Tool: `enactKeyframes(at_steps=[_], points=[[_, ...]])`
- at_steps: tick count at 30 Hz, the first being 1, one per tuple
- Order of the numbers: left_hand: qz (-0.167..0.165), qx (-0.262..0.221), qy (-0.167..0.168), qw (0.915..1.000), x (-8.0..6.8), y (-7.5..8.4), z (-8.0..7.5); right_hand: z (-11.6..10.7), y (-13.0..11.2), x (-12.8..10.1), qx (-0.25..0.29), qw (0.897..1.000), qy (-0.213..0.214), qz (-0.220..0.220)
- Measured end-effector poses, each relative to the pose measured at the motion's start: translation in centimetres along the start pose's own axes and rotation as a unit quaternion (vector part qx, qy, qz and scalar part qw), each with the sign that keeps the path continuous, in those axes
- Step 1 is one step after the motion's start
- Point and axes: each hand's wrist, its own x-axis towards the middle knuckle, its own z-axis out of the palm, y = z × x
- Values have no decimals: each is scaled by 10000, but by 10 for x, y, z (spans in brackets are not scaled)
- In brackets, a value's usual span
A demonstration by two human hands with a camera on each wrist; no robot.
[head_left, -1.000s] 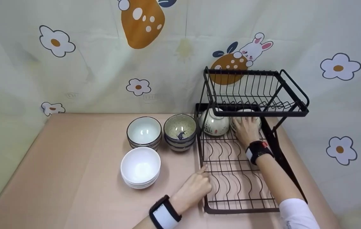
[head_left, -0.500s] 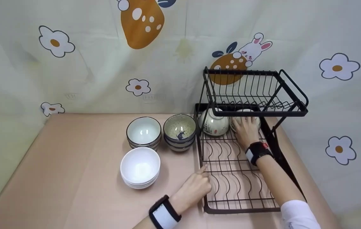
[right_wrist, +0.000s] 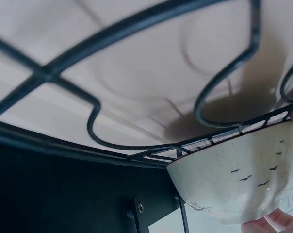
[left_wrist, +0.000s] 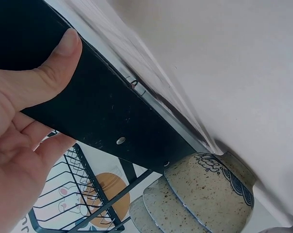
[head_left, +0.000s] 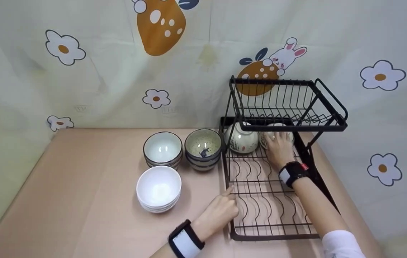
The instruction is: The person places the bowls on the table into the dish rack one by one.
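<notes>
- The right hand (head_left: pixel 278 148) reached into the lower tier of the black dish rack (head_left: pixel 268 200), its grip grasping a pale speckled bowl (head_left: pixel 277 129) at the back right corner.
- That bowl sat tipped on the rack's wires, under the upper basket (head_left: pixel 285 104); the right wrist view showed its small bird marks and fingertips (right_wrist: pixel 270 224) at its lower edge.
- Just beside it on the left stood another pale bowl (head_left: pixel 241 138), tipped on its side on the same tier.
- The left hand (head_left: pixel 221 211) held the rack's front left edge, thumb (left_wrist: pixel 59 58) pressed over the black frame, grip closed on it.
- On the pink surface (head_left: pixel 81 200) left of the rack stood three stacks: speckled bowls (head_left: pixel 203 148) nearest the rack, dark-rimmed bowls (head_left: pixel 162 149) beside them, and white bowls (head_left: pixel 158 188) in front.
</notes>
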Motion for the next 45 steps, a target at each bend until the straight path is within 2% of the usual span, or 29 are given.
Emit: enactKeyframes(at_steps=[6, 9, 13, 15, 16, 22, 27, 33, 39, 45], points=[[-8, -37, 4, 10000, 1, 1, 0, -9, -4, 1, 122, 9996, 83, 242], [-9, -21, 29, 10000, 1, 1, 0, -22, -10, 1, 473, 9967, -213, 631], [-2, -34, 24, 10000, 2, 1, 0, -46, -20, 3, 1100, 9826, -829, 1249], [2, -66, 16, 10000, 2, 1, 1, -58, -26, 4, 1364, 9757, -942, 1434], [7, -80, 7, 10000, 2, 1, 1, -64, -29, 4, 1484, 9742, -870, 1463], [-3, -83, -95, 9999, 2, 1, 0, -93, -49, -3, 1847, 9737, -244, 1313], [-23, -143, -122, 9998, 2, 0, 0, -109, -68, -15, 1967, 9723, -111, 1258], [-44, -197, -102, 9997, 1, 1, 2, -114, -80, -24, 2202, 9692, 153, 1092], [-53, -199, -160, 9997, 2, 1, 2, -115, -81, -26, 2444, 9631, 71, 1127], [26, -117, -69, 9999, 0, 0, 0, -116, -79, -29, 2645, 9572, -131, 1167]])
